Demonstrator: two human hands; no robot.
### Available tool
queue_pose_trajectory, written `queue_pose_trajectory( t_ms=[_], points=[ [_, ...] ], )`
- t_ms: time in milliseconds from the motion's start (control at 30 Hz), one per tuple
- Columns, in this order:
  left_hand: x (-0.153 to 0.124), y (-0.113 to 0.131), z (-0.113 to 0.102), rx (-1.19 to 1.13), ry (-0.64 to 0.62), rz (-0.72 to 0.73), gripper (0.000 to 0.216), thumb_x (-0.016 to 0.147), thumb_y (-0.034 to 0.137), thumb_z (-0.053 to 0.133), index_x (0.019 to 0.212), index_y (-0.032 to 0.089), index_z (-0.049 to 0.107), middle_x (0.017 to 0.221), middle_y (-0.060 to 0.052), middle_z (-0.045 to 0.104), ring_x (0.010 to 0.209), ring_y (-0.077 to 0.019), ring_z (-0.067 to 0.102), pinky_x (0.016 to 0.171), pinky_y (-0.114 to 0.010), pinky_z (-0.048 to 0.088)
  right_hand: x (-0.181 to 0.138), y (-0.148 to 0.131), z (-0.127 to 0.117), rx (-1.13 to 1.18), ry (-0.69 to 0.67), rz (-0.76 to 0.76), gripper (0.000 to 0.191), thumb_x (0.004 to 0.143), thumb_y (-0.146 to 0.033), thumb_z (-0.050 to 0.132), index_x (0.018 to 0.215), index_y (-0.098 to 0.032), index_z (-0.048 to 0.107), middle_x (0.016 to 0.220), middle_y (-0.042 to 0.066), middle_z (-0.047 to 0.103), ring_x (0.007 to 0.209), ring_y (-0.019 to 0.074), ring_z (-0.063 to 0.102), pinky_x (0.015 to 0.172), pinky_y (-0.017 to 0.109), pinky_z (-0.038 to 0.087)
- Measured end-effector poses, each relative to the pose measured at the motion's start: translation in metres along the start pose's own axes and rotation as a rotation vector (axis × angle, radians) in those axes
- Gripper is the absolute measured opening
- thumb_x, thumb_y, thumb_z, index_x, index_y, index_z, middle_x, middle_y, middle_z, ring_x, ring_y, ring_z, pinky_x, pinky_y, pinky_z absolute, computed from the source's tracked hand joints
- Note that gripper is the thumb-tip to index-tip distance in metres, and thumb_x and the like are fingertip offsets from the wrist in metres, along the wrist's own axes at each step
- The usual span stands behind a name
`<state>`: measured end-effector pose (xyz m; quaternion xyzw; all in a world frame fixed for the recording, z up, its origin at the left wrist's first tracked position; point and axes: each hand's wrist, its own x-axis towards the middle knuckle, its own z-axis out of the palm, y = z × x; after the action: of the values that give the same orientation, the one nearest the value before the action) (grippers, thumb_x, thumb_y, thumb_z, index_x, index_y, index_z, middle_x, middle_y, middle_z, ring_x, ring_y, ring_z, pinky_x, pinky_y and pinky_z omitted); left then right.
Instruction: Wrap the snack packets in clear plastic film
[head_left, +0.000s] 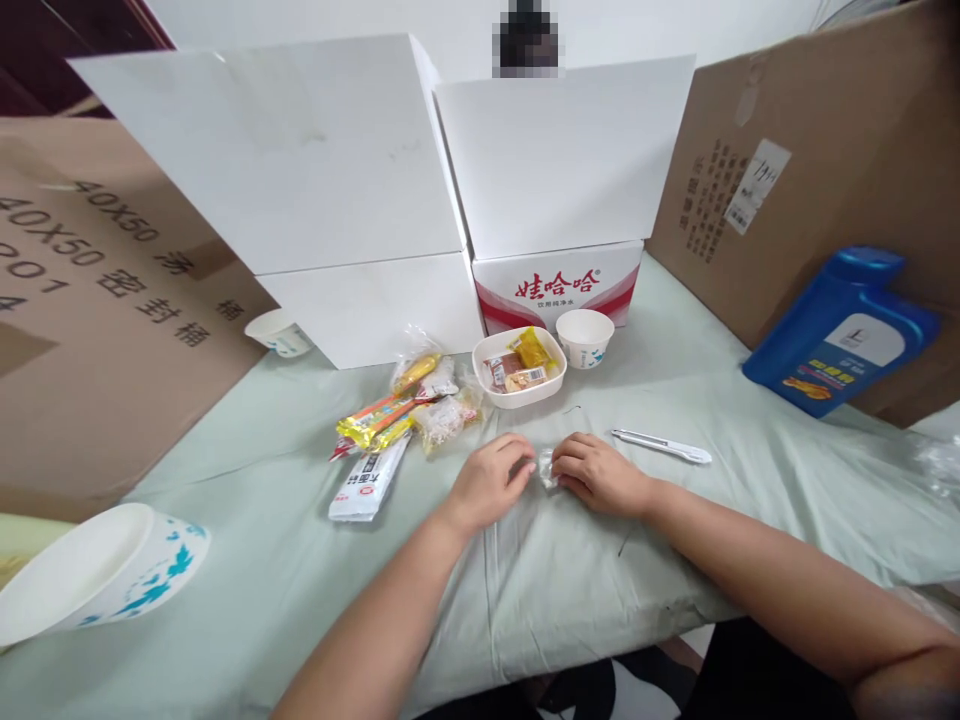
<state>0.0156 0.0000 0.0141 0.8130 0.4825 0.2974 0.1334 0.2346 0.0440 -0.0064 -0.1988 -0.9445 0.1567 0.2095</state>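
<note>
My left hand [491, 483] and right hand [600, 473] meet low over the cloth [675, 400], fingers curled and pinched on a small clear wrapper [546, 467] held between them, one end each, so it stays taut. The snack packets [397, 420] lie just left, within reach; the tray [519, 368] with a few more sits just beyond my hands, a cup [585, 337] beside it. The knife [661, 446] rests near my right hand.
</note>
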Motion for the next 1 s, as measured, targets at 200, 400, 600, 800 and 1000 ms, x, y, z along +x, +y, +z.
queue_pose_trajectory(
  t_ms=[200, 400, 600, 800, 1000],
  points=[
    [0.000, -0.026, -0.026, 0.356, 0.366, -0.246, 0.022, 0.082, 0.021, 0.060, 0.104, 0.019, 0.062, 0.110, -0.012, 0.063, 0.109, -0.0311, 0.058, 0.096, -0.051, 0.047, 0.025, 0.030, -0.052, -0.042, 0.343, 0.157, 0.026, 0.096, -0.032, 0.042, 0.100, -0.024, 0.067, 0.105, 0.012, 0.066, 0.100, 0.0253, 0.059, 0.088, 0.042, 0.048],
    [-0.002, -0.057, -0.028, 0.517, 0.283, -0.397, 0.051, 0.075, 0.020, 0.069, 0.124, 0.023, 0.054, 0.136, -0.016, 0.051, 0.127, -0.0417, 0.044, 0.101, -0.061, 0.038, 0.095, 0.110, -0.116, -0.486, 0.484, 0.495, 0.037, 0.093, -0.027, 0.039, 0.116, -0.011, 0.063, 0.121, 0.019, 0.061, 0.117, 0.0299, 0.049, 0.100, 0.045, 0.038],
    [0.000, -0.054, -0.030, 0.572, 0.138, -0.440, 0.044, 0.082, 0.009, 0.055, 0.124, 0.023, 0.059, 0.130, -0.012, 0.057, 0.120, -0.0333, 0.051, 0.098, -0.053, 0.041, 0.113, 0.103, -0.068, -0.532, 0.411, 0.364, 0.035, 0.090, -0.031, 0.051, 0.114, -0.011, 0.065, 0.132, 0.019, 0.057, 0.131, 0.0339, 0.038, 0.107, 0.051, 0.029],
    [0.001, -0.043, -0.032, 0.471, 0.114, -0.298, 0.040, 0.080, 0.004, 0.050, 0.111, 0.024, 0.066, 0.114, -0.007, 0.065, 0.108, -0.0277, 0.058, 0.092, -0.044, 0.045, 0.101, 0.029, -0.006, -0.402, 0.295, -0.078, 0.027, 0.081, -0.026, 0.066, 0.107, -0.017, 0.065, 0.132, 0.013, 0.059, 0.131, 0.0341, 0.039, 0.106, 0.052, 0.031],
    [-0.003, -0.019, -0.001, 0.093, 0.126, 0.021, 0.063, 0.080, 0.011, 0.055, 0.140, 0.018, 0.037, 0.115, -0.010, 0.064, 0.100, -0.0233, 0.063, 0.087, -0.038, 0.052, 0.056, -0.011, -0.008, -0.219, 0.287, -0.053, 0.018, 0.093, -0.017, 0.047, 0.098, -0.018, 0.063, 0.103, 0.011, 0.069, 0.096, 0.0235, 0.058, 0.084, 0.039, 0.046]
  ],
)
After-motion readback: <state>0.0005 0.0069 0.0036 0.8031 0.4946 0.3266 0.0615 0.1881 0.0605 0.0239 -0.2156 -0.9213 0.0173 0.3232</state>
